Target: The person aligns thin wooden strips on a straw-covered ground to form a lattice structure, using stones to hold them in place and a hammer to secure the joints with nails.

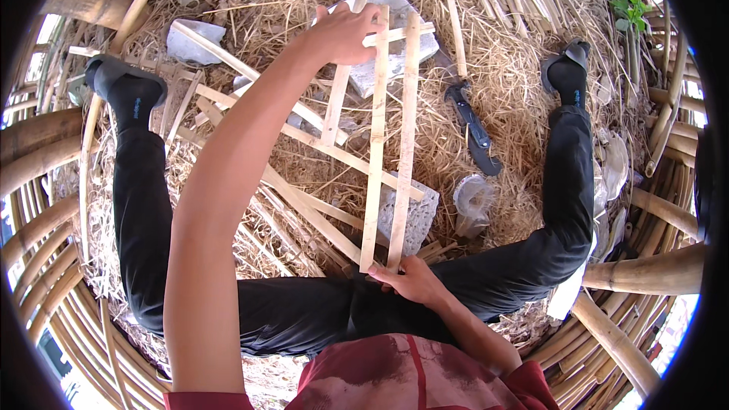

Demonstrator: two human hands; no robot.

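My left hand (351,34) is closed around the upper end of a pale bamboo strip (378,137), where a short crosspiece (418,31) passes. A second bamboo strip (408,129) runs beside it, nearly parallel. My right hand (414,279) pinches the near ends of these two strips, close to my lap. Another strip (337,102) passes beneath my left hand, over a flat grey stone slab (372,80). The left palm and part of its grip are hidden.
Loose strips (304,137) lie crossed on the straw to the left. A rough grey block (414,216) sits under the strips. At right are a dark hooked tool (472,127) and a clear plastic container (472,199). Bamboo poles (645,269) line both sides.
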